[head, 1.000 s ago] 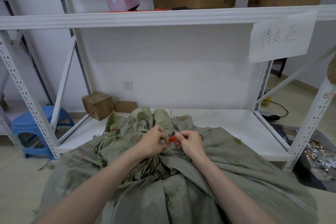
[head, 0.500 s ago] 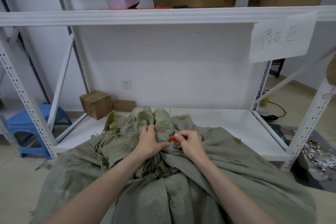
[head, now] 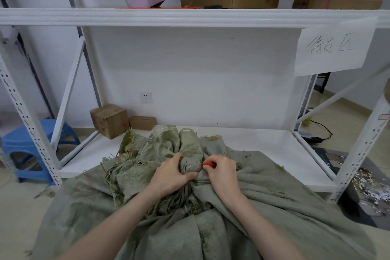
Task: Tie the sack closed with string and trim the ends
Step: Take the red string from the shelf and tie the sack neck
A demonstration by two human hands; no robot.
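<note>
A large grey-green woven sack (head: 263,207) fills the lower half of the view, its frayed mouth bunched into a neck leaning on the low white shelf. My left hand (head: 171,173) grips the gathered neck from the left, thumb and fingers wrapped around the cloth. My right hand (head: 221,172) sits against the neck's right side and pinches a short piece of red string (head: 207,164) between thumb and fingers. Most of the string is hidden by my fingers and the folds.
The white metal shelving unit (head: 253,143) stands right behind the sack. A brown cardboard box (head: 109,120) and a flat carton (head: 142,122) are at back left. A blue plastic stool (head: 31,145) is left of the rack. Boxes and red string lie on the upper shelf (head: 190,17).
My left hand let go of the string end and moved onto the bunched neck, now wrapping it. My right hand keeps pinching the red string in nearly the same spot.
</note>
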